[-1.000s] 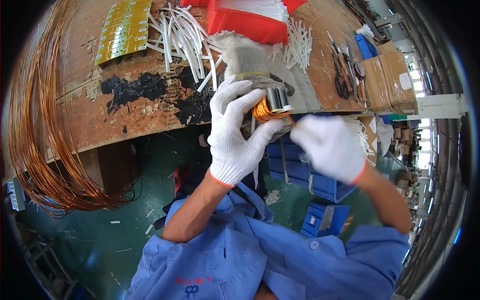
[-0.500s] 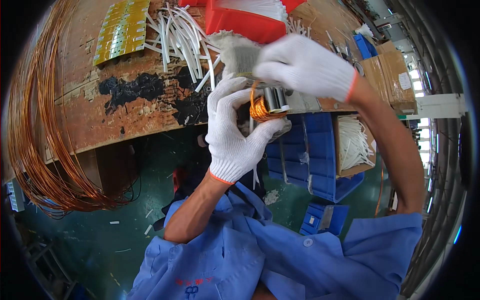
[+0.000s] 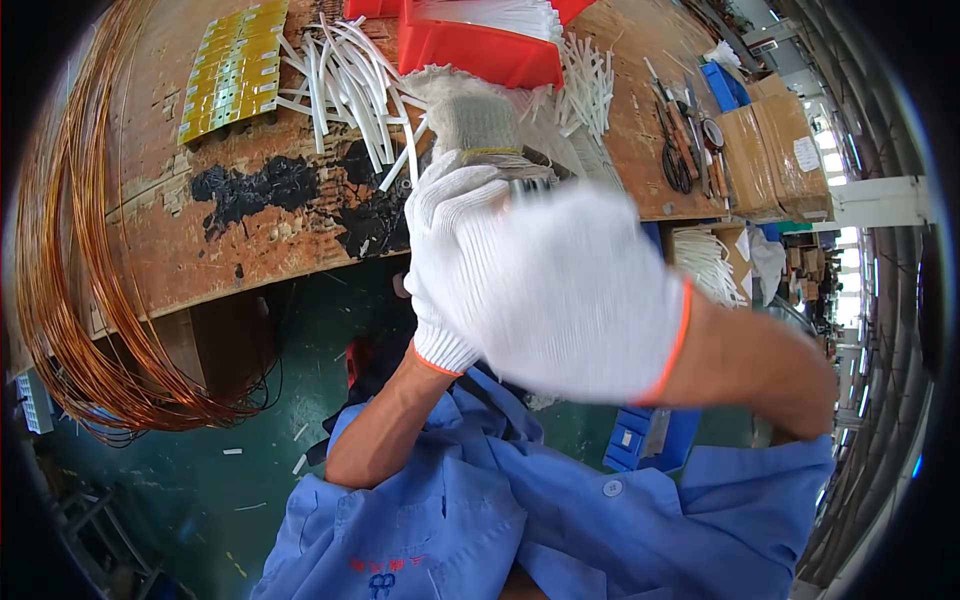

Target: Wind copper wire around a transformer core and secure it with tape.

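My right hand [image 3: 570, 300], in a white knit glove with an orange cuff, is blurred and crosses in front of my left. It looks curled closed, but its fingertips and anything in them are hidden. Behind it my gloved left hand [image 3: 432, 215] stays wrapped around a small copper wire coil with metal cylinders. Only a bit of the metal cylinders [image 3: 532, 185] shows above my right hand; the coil itself is covered. Just beyond lies a grey cloth-wrapped block [image 3: 478, 120] at the table edge.
On the worn wooden table [image 3: 160, 200] are yellow taped strips [image 3: 235, 70], loose white tubes [image 3: 355, 90], a red bin [image 3: 480, 50] and scissors [image 3: 676, 168]. Copper wire loops [image 3: 90, 300] hang at left. A cardboard box [image 3: 765, 150] stands at right, a blue bin [image 3: 650, 435] below.
My right hand has swept down and toward me from above the coil, now covering it. My left hand keeps its place and grip. The view has shifted slightly.
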The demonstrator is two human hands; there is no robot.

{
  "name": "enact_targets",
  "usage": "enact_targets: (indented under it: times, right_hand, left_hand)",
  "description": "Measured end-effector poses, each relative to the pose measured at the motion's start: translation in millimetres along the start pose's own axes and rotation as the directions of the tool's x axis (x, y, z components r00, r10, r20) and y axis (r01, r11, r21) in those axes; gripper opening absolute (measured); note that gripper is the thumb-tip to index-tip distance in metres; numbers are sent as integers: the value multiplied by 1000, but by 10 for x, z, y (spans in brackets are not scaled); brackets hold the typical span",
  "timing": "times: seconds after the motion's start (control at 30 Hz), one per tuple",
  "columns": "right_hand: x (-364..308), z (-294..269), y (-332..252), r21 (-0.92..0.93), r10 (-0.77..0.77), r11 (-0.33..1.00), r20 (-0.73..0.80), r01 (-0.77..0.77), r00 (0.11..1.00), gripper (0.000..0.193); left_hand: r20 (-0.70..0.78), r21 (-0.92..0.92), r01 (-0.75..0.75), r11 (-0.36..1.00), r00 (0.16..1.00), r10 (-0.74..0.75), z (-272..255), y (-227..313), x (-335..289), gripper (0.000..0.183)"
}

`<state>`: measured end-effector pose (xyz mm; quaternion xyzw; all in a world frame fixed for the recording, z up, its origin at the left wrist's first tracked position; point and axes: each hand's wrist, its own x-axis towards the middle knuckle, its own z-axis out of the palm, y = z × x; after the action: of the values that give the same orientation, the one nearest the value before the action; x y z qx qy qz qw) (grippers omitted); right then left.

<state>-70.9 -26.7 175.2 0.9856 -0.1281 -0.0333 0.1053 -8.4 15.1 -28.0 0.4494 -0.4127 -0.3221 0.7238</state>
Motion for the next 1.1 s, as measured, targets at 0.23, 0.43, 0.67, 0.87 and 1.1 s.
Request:
enact_targets:
  times: [0.23,0.43,0.67,0.87,1.1]
  right_hand:
    - [-106,250,1158,584,308,673,336,-454,890,23]
    - [-1264,366,-38,271,268,932,-76,-239,960,12]
    - [-118,-143,-131,23,43,999,-50,-42,998,20]
    - [286,289,1284,576,-88,818,156,-18,984,23]
    - [-1160,381,178,348,380,871,-31,-346,925,4]
  left_hand:
    - [16,247,-305,920,950,311,50,259,215,74]
    - [191,368,-419,830,908,373,33,306,246,86]
    - [37,343,-392,853,913,405,64,293,254,74]
    - [86,357,-337,871,940,329,53,317,282,69]
    - [167,352,-429,832,903,396,-1,339,345,74]
